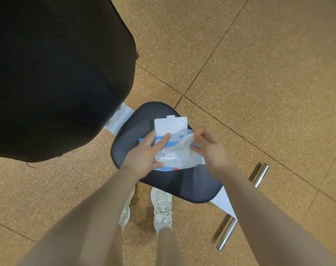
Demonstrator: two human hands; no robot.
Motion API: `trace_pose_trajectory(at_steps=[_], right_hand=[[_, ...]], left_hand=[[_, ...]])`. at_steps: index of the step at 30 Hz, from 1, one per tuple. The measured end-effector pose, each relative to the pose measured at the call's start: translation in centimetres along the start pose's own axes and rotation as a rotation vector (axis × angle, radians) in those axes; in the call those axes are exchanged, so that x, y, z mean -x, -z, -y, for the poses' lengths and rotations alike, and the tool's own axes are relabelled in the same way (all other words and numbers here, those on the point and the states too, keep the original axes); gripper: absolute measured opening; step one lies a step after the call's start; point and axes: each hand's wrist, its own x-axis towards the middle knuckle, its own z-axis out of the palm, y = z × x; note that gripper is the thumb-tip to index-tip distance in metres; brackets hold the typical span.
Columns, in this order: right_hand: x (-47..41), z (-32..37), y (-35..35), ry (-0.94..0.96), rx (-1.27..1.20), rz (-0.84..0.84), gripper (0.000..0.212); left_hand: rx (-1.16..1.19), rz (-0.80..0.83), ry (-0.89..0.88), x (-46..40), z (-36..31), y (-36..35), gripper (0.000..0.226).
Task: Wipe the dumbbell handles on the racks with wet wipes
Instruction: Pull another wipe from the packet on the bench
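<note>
1. While the left hand [144, 156] lies on the pack of wet wipes [172, 150] just below the middle of the frame, its fingers are straight and spread, the forefinger reaching up and right across the pack's blue band towards the opening.
2. The right hand [209, 148], just right of centre, has its fingers curled and pinches a white wipe [185, 142] that rises from the opening of the pack; the hand is slightly blurred.
3. The pack's white flip lid [171, 124] stands open, hinged back towards the upper edge of the pack, its inner face turned to the camera.
4. The pack is white and blue with a small red mark near its lower edge, and it rests on the dark padded seat [163, 181] of a bench in the lower middle of the frame.
5. A white frame bracket [119, 118] shows at the upper left of the seat, and a white part [223, 205] runs out from under its lower right edge.
6. Chrome bars [242, 206] lie on the floor at the lower right, beside that white part.
7. Two pale sneakers [162, 208] stand on the floor below the seat, at the lower centre.
8. A large black padded surface [53, 73] fills the upper left of the frame.
9. The floor [259, 73] is speckled tan, with dark seams crossing it.
10. No dumbbell or rack shows in this view.
</note>
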Motion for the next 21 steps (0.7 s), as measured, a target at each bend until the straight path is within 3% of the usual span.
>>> trace_pose_trajectory(at_steps=[1,3,7,11,14,17,21], right_hand=[[0.3,0.2,0.4,-0.057,-0.167,-0.002,0.031],[0.9,0.4,0.8,-0.078,-0.271,-0.033,0.031],[2.0,1.7,1.0,-0.066,-0.542,-0.286,0.029],[1.8,3.2,0.9,-0.096,-0.373,-0.313,0.029],[1.7,3.2,0.3,-0.133,-0.145,-0.277,0.027],[1.7,2.7,-0.1,-0.164,0.030,-0.226,0.022],[1.4,2.3,-0.7,-0.213,0.008,-0.223,0.025]], left_hand=[[0.014,-0.011,0.011,0.0,-0.1,-0.1,0.086],[0.040,-0.036,0.038,0.1,-0.3,-0.3,0.086],[0.030,-0.030,0.093,0.6,-1.0,-0.4,0.085],[0.069,-0.051,0.234,2.1,-1.6,-0.6,0.084],[0.164,-0.204,0.316,3.9,-1.9,-1.0,0.090],[0.127,-0.423,0.169,5.0,-2.0,-1.0,0.098],[0.047,-0.375,-0.025,5.3,-2.3,0.5,0.092]])
